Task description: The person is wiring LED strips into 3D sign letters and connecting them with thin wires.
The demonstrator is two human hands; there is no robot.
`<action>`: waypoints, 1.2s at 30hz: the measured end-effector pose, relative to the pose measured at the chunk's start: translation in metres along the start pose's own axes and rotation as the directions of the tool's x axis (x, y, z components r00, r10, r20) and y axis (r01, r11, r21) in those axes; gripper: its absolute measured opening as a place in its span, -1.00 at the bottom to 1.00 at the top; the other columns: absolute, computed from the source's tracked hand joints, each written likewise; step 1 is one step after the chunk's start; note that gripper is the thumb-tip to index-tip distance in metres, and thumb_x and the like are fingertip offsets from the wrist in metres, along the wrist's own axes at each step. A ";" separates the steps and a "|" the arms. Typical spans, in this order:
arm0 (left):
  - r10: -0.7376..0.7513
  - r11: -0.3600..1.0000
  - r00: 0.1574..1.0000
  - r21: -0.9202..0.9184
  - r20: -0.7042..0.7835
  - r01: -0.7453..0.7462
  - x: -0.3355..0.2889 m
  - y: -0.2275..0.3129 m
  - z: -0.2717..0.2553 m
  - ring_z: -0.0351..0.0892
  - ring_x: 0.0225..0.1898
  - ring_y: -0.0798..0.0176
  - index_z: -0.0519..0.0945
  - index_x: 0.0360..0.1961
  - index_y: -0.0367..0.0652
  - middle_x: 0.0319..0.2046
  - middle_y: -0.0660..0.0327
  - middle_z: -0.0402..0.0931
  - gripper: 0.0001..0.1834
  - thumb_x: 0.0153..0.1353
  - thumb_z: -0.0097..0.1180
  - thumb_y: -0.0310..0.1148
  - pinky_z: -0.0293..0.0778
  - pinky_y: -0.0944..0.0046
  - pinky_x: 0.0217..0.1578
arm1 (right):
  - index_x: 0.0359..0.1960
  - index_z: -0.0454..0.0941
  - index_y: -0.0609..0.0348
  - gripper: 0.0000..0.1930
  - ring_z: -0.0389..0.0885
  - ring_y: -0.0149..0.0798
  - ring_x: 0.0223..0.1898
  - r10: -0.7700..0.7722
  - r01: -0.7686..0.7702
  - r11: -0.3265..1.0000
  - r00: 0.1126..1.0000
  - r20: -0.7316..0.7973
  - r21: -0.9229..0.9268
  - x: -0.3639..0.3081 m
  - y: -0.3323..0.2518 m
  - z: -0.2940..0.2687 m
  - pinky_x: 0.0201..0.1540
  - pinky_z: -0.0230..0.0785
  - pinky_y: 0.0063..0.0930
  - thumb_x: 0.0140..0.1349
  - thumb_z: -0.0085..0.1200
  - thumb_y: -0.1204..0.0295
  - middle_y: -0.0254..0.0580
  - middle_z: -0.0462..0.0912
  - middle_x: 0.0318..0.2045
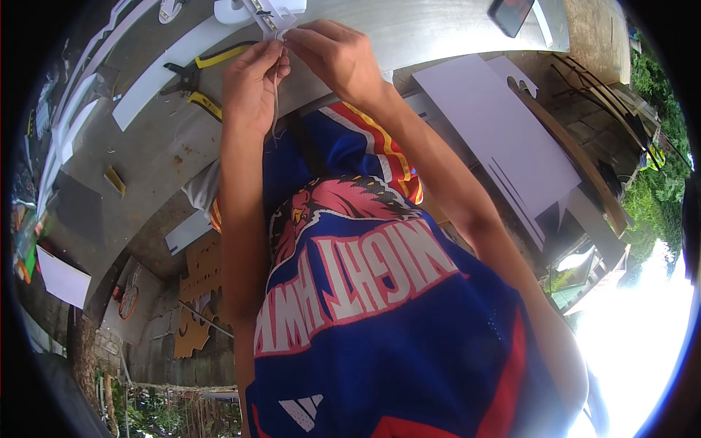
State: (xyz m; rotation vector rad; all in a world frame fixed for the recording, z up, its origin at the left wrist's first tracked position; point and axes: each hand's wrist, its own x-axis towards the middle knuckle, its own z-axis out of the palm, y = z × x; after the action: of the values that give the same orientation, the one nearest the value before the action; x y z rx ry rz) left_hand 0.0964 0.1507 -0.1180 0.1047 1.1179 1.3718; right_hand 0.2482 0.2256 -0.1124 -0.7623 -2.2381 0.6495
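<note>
At the top middle, my left hand (252, 82) is closed in a pinch around a thin pale wire (275, 106), whose loose end dangles below the fingers. My right hand (337, 60) meets it from the right, thumb and fingertips pressed together; what they grip is too small to make out. Just beyond the fingertips is a white piece with a strip of small yellowish LEDs (264, 16). Hand pliers (191, 78) with black jaws and yellow-and-black handles lie spread on the grey table (164, 157), left of my left hand.
Long white strips (164, 73) lie along the table's left side. A dark phone (510, 14) rests at the far right. Large white sheets (496, 131) lean on the right, beside a curved brown board (577, 157). A cut cardboard sheet (197, 270) stands at lower left.
</note>
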 end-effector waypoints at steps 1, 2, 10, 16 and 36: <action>-0.003 1.000 1.000 -0.010 0.012 0.004 0.001 0.001 -0.001 0.50 -0.29 0.38 0.59 -0.13 -0.39 -0.29 0.18 0.56 -0.81 0.33 0.13 -0.45 0.42 0.43 -0.24 | -0.22 0.62 0.14 -0.79 0.63 -0.07 -0.33 -0.021 0.021 1.000 1.000 -0.002 0.008 0.001 0.000 0.000 -0.32 0.51 -0.26 0.07 0.22 0.46 -0.20 0.62 -0.36; -0.007 1.000 1.000 -0.019 0.024 0.007 0.001 0.001 -0.001 0.49 -0.29 0.39 0.59 -0.13 -0.38 -0.29 0.19 0.56 -0.81 0.33 0.13 -0.45 0.42 0.44 -0.24 | -0.22 0.61 0.15 -0.79 0.63 -0.07 -0.33 -0.043 0.043 0.999 0.999 -0.004 0.016 0.002 0.000 0.001 -0.32 0.51 -0.25 0.07 0.21 0.46 -0.20 0.62 -0.35; 0.009 1.000 0.999 0.019 0.032 -0.009 0.001 0.000 -0.004 0.48 -0.30 0.40 0.60 -0.11 -0.34 -0.30 0.22 0.56 -0.81 0.32 0.14 -0.46 0.41 0.44 -0.23 | -0.25 0.59 0.19 -0.82 0.62 -0.05 -0.33 -0.060 0.055 0.997 0.992 0.112 0.048 0.008 0.001 -0.007 -0.32 0.50 -0.23 0.12 0.18 0.44 -0.18 0.63 -0.33; 0.059 0.996 0.996 0.057 0.068 -0.063 0.001 0.000 -0.005 0.49 -0.31 0.42 0.60 -0.11 -0.32 -0.32 0.23 0.57 -0.82 0.32 0.14 -0.46 0.41 0.44 -0.21 | -0.30 0.65 0.22 -0.89 0.55 -0.25 -0.45 0.385 -0.502 0.828 0.833 0.398 0.250 0.025 -0.007 -0.016 -0.41 0.39 -0.43 0.22 0.18 0.44 -0.23 0.61 -0.40; -0.012 0.999 0.999 -0.035 0.035 0.013 0.001 0.007 -0.006 0.52 -0.32 0.36 0.59 -0.12 -0.35 -0.30 0.19 0.59 -0.82 0.31 0.14 -0.47 0.45 0.40 -0.21 | -0.12 0.58 0.26 -0.78 0.64 0.13 -0.28 0.111 -0.151 0.960 0.978 0.176 0.236 0.022 -0.003 -0.023 -0.28 0.49 -0.22 0.19 0.17 0.50 0.06 0.63 -0.27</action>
State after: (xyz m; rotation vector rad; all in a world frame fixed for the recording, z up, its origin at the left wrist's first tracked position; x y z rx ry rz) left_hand 0.0868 0.1506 -0.1172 0.0958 1.0628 1.3733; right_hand 0.2502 0.2437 -0.0863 -0.7581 -2.2048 1.0691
